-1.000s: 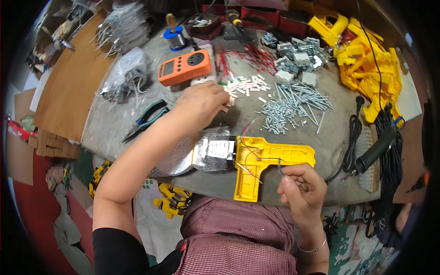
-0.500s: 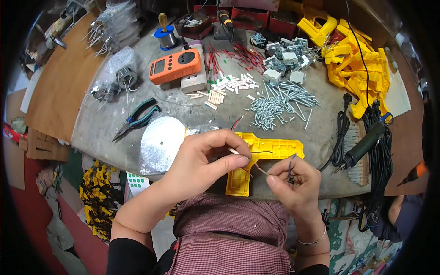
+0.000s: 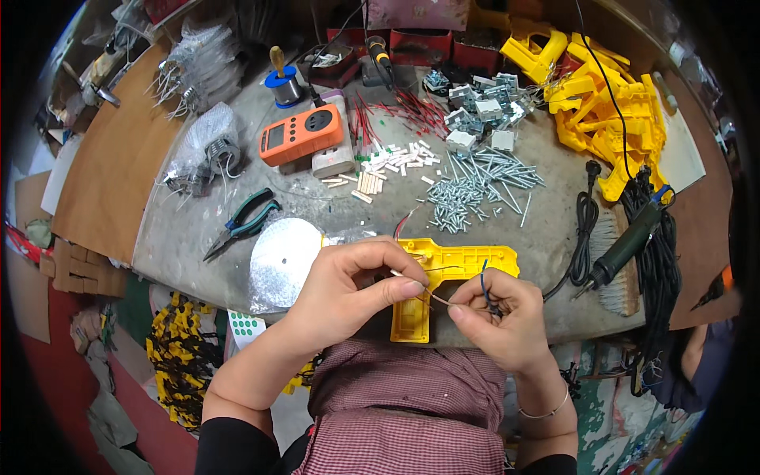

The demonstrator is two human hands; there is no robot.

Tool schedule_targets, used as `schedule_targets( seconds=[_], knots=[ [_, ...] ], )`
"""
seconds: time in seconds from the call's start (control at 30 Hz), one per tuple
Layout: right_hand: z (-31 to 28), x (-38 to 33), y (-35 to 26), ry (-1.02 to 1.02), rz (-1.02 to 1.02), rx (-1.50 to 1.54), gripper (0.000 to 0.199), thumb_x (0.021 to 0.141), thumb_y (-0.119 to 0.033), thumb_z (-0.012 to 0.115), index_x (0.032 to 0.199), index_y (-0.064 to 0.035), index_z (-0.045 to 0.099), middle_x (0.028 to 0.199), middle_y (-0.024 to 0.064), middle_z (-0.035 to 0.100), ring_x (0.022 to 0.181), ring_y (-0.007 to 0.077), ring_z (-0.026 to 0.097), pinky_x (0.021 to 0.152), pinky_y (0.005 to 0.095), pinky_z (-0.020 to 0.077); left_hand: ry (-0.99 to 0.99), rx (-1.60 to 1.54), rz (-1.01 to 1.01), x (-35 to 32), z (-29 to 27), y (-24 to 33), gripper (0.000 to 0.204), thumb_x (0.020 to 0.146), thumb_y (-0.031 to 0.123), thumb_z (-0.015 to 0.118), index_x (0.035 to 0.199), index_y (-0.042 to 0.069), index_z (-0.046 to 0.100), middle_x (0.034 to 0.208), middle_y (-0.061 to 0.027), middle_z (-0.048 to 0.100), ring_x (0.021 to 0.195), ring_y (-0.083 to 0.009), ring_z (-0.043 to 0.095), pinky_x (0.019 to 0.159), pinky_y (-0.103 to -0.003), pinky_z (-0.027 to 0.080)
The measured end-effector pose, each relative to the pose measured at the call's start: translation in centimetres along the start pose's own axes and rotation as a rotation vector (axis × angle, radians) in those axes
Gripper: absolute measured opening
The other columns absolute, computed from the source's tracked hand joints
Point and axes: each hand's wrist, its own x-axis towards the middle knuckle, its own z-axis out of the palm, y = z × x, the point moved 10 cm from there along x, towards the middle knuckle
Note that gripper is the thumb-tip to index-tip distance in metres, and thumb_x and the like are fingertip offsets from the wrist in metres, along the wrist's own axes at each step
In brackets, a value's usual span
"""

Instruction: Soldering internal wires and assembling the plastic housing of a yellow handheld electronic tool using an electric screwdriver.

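My left hand (image 3: 356, 281) is closed in a pinch on a small white sleeve (image 3: 397, 274) with thin wire at it. A thin brownish wire (image 3: 438, 298) runs from there to my right hand (image 3: 500, 317), whose thumb and forefinger are pressed together on it. A dark blue wire (image 3: 484, 279) loops up out of the right hand's fingers. Under both hands lies a yellow plastic drill-shaped housing half (image 3: 475, 260), its ribbed inside facing up. Red and dark wires (image 3: 402, 224) stick out at its top. The left fingers hide part of the housing.
Left of my hands lie a round silvery disc (image 3: 283, 265) and pliers (image 3: 241, 224). Beyond are an orange meter (image 3: 301, 136), white sleeves (image 3: 396, 158), screws (image 3: 467, 198) and grey-white switches (image 3: 487, 107). At right are yellow housings (image 3: 613, 119), a dark green screwdriver-like tool (image 3: 629, 245) and black cables (image 3: 657, 293).
My right hand has come slightly closer to my left, and the wire between them is still held. The whole view has shifted a little.
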Motion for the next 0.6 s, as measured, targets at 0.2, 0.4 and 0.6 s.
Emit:
schedule_targets(
  seconds=[0.2, 0.4, 0.6],
  knots=[
    [-0.1, 0.0, 0.2, -0.036, 0.072, -0.016, 0.007, 0.081, 0.0, 0.07, 0.082, 0.0041, 0.065, 0.057, -0.0072, 0.046, 0.053, 0.0, 0.037, 0.048, 0.02, 0.0315, 0.029, 0.441, 0.277, 0.0, 0.2, 2.8, 0.011, 0.079, 0.001, 0.073, 0.09, 0.002, 0.073, 0.088, -0.0077, 0.07, 0.086, -0.0184, 0.065, 0.078, -0.03, 0.05],
    [0.4, 0.1, -0.5, -0.049, 0.022, -0.067, 0.009, 0.081, -0.002, 0.072, 0.085, 0.0026, 0.066, 0.065, -0.0018, 0.06, 0.058, 0.0025, 0.052, 0.053, 0.0202, 0.0409, -0.02, 0.373, 0.265, -0.1, 1.4, 2.3, 0.01, 0.077, 0.0, 0.076, 0.086, 0.001, 0.072, 0.083, -0.0074, 0.069, 0.078, -0.0164, 0.064, 0.071, -0.029, 0.05],
    [-1.8, -1.9, 1.2, 0.032, 0.014, -0.078, 0.011, 0.08, -0.003, 0.075, 0.087, 0.0009, 0.067, 0.081, 0.0077, 0.071, 0.075, 0.0138, 0.068, 0.069, 0.0271, 0.0532, 0.119, 0.251, 0.131, -0.7, 0.3, 1.3, 0.015, 0.077, 0.004, 0.079, 0.086, 0.001, 0.068, 0.081, -0.0067, 0.069, 0.076, -0.0117, 0.064, 0.07, -0.027, 0.051]
  ],
)
